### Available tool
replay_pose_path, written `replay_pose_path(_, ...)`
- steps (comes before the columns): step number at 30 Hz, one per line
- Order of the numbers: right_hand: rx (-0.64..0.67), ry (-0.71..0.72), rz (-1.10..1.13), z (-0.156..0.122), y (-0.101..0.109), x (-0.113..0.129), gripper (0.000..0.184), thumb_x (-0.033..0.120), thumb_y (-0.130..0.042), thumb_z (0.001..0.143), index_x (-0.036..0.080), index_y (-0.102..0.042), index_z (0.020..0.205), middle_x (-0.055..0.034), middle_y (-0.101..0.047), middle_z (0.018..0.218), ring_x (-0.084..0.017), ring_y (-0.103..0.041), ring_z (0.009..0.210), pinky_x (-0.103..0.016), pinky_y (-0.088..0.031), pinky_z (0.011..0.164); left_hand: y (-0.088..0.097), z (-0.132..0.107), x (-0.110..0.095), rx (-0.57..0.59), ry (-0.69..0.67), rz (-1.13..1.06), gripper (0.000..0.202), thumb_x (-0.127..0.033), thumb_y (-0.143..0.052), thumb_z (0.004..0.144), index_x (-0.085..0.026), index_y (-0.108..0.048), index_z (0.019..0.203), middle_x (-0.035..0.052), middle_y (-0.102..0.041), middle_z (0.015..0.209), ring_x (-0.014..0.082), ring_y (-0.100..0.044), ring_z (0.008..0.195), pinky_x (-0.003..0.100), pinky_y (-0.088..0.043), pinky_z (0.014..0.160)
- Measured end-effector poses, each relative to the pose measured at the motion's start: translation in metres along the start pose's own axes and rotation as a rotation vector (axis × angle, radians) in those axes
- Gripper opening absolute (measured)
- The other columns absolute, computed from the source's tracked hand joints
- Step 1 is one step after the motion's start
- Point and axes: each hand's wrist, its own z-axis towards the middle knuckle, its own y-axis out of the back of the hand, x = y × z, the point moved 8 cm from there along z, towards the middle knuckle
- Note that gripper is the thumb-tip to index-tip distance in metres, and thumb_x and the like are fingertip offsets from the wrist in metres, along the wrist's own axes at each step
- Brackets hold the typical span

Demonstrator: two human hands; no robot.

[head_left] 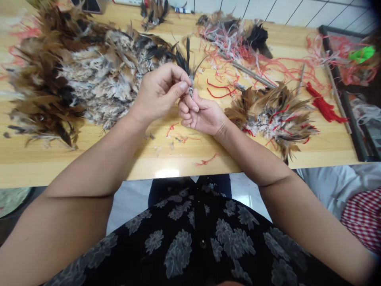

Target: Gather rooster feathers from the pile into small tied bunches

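Both hands meet over the middle of a wooden table. My left hand pinches the base of a small bunch of dark feathers between thumb and forefinger. My right hand grips the same bunch from below, fingers curled. The dark feather tips stick up and away from my hands. A large heap of brown, black and grey-white feathers lies just left of my left hand. A smaller feather bundle tied with red thread lies right of my right hand.
Tangled red and white strings with thin sticks cover the far right of the table. A red tassel lies near the right edge, by a dark metal frame. Red thread scraps dot the near edge. Red-checked cloth sits lower right.
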Motion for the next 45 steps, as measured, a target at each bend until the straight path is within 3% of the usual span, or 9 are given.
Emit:
replay_pose_path(4,0.01,0.001,0.038,0.001,0.0,-0.001,0.069,0.054,-0.025,0.138,0.024,-0.038,0.077,0.0042,-0.054,0.075,-0.008,-0.052,0.062,-0.015,-0.046,0.056,-0.003,0.006,0.0,0.027,-0.058,0.044,0.078,-0.105,-0.078,0.112,-0.03,-0.07,0.133,0.0008,-0.068,0.1,0.0247,-0.083,0.089,0.046,-0.074,0.088)
replay_pose_path(9,-0.026,0.033,0.045,0.002,0.002,0.001,0.073,0.061,-0.027,0.137,0.024,-0.037,0.075,0.0034,-0.054,0.073,-0.008,-0.05,0.06,-0.016,-0.045,0.054,0.0,0.006,-0.001,-0.085,-0.107,0.045,0.08,-0.109,-0.083,0.103,-0.037,-0.072,0.136,0.0008,-0.072,0.092,0.0241,-0.075,0.073,0.044,-0.069,0.073)
replay_pose_path(18,-0.072,0.061,-0.016,0.002,0.004,0.002,0.074,0.062,-0.038,0.136,0.023,-0.039,0.073,0.0045,-0.052,0.075,-0.006,-0.049,0.061,-0.015,-0.044,0.056,0.0,0.014,0.0,0.051,-0.111,-0.044,0.081,-0.104,-0.092,0.101,-0.024,-0.084,0.112,0.0039,-0.076,0.089,0.0229,-0.082,0.069,0.049,-0.079,0.068)
replay_pose_path(23,-0.052,0.093,-0.005,0.004,0.006,0.005,0.074,0.055,-0.027,0.138,0.023,-0.04,0.072,0.0046,-0.052,0.075,-0.006,-0.049,0.06,-0.016,-0.045,0.057,-0.003,0.014,-0.013,0.111,-0.066,-0.13,0.074,-0.091,-0.103,0.101,-0.02,-0.084,0.109,0.0031,-0.077,0.084,0.024,-0.085,0.065,0.048,-0.082,0.065)
replay_pose_path(26,-0.07,0.102,-0.002,0.004,0.007,0.006,0.075,0.051,-0.022,0.139,0.022,-0.04,0.072,0.0045,-0.052,0.074,-0.006,-0.048,0.059,-0.016,-0.044,0.057,-0.005,0.013,-0.013,0.092,-0.049,-0.101,0.079,-0.097,-0.101,0.099,-0.021,-0.085,0.109,0.0043,-0.078,0.084,0.0234,-0.085,0.066,0.048,-0.083,0.067)
replay_pose_path(30,-0.096,0.093,0.007,0.002,0.006,0.005,0.073,0.052,-0.036,0.138,0.022,-0.039,0.072,0.0053,-0.05,0.074,-0.006,-0.046,0.059,-0.015,-0.042,0.058,-0.007,0.01,-0.01,0.09,-0.089,-0.055,0.079,-0.098,-0.095,0.102,-0.021,-0.088,0.119,0.0019,-0.078,0.087,0.0226,-0.086,0.067,0.048,-0.082,0.066)
replay_pose_path(39,-0.099,0.087,0.021,0.003,0.005,0.004,0.073,0.05,-0.032,0.139,0.022,-0.039,0.072,0.0051,-0.05,0.074,-0.006,-0.046,0.059,-0.015,-0.042,0.058,-0.004,0.01,0.011,-0.055,-0.112,0.021,0.082,-0.11,-0.091,0.09,-0.031,-0.083,0.109,0.0035,-0.071,0.082,0.0208,-0.07,0.061,0.04,-0.065,0.056)
replay_pose_path(42,-0.098,0.092,0.039,0.003,0.005,0.004,0.073,0.048,-0.027,0.139,0.022,-0.038,0.072,0.0051,-0.05,0.072,-0.006,-0.045,0.058,-0.016,-0.041,0.057,-0.004,0.006,-0.002,-0.189,-0.194,0.095,0.081,-0.111,-0.081,0.098,-0.034,-0.086,0.123,0.0045,-0.075,0.091,0.0226,-0.075,0.072,0.04,-0.064,0.063)
replay_pose_path(45,-0.096,0.096,0.046,0.003,0.005,0.004,0.073,0.048,-0.028,0.139,0.022,-0.038,0.072,0.005,-0.051,0.073,-0.006,-0.046,0.058,-0.015,-0.041,0.057,-0.008,0.002,-0.021,-0.254,-0.274,0.18,0.067,-0.096,-0.074,0.116,-0.032,-0.089,0.132,0.0051,-0.08,0.099,0.021,-0.078,0.079,0.037,-0.062,0.069)
